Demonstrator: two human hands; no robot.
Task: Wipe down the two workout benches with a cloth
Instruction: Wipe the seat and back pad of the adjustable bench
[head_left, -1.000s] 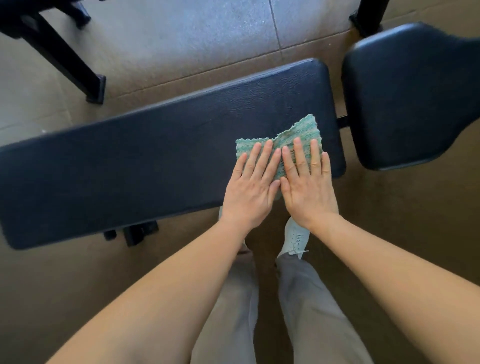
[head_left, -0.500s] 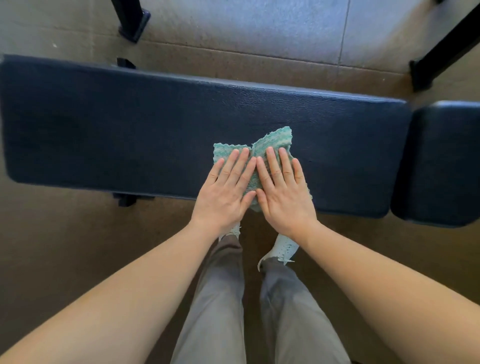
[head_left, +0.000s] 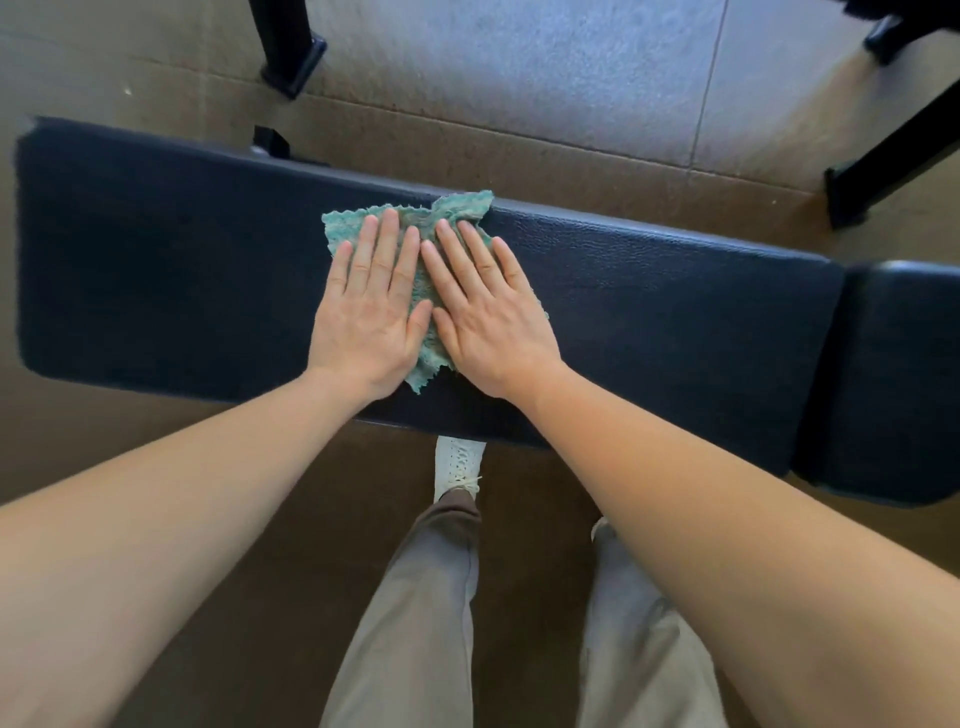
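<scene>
Cloth (head_left: 423, 338) under both flat palms — left hand (head_left: 366, 317), right hand (head_left: 491, 322) — fingers straight, on bench pad (head_left: 675, 312)

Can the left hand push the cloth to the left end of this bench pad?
Probably yes: the left hand lies flat on the green cloth, and the bench pad leftward shows nothing in the way.

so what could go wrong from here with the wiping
1. The far corner of the cloth reaches the far edge of the bench pad; a push away could slide it off.
2. The cloth is bunched and small, and the left hand and right hand overhang it, so bare palms may smear the pad.
3. The separate seat pad at right could be missed.
</scene>
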